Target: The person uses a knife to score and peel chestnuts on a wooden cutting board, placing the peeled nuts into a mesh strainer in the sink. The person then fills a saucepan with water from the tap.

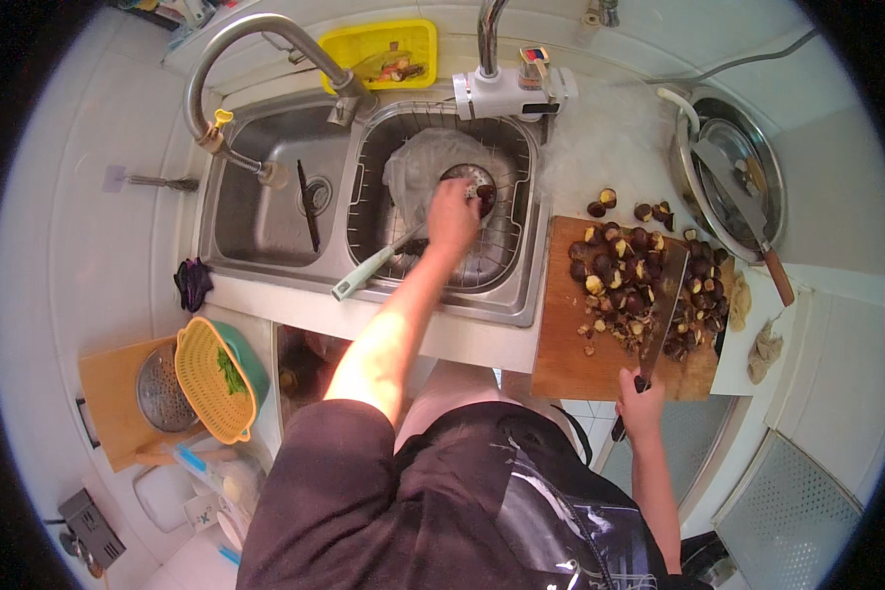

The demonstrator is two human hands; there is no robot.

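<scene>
My left hand [453,219] reaches over the right sink basin, its fingers at the bowl of a slotted skimmer [453,172]. A dark chestnut [486,193] shows in the bowl beside my fingertips; whether I grip it cannot be told. The skimmer's pale green handle [363,273] leans over the basin's front edge. Under the bowl lies a clear plastic bag [420,158]. My right hand [643,402] is closed around the black handle of a cleaver [665,313]. Its blade lies across a wooden cutting board [560,369] among many chestnuts [619,269], several showing yellow flesh.
A wire rack [359,184] lines the right basin. A steel basin [774,184] holding a wooden-handled knife [734,192] stands behind the board. The curved faucet [195,96] arches over the left basin [265,221]. A yellow tray [376,33] sits behind the sink.
</scene>
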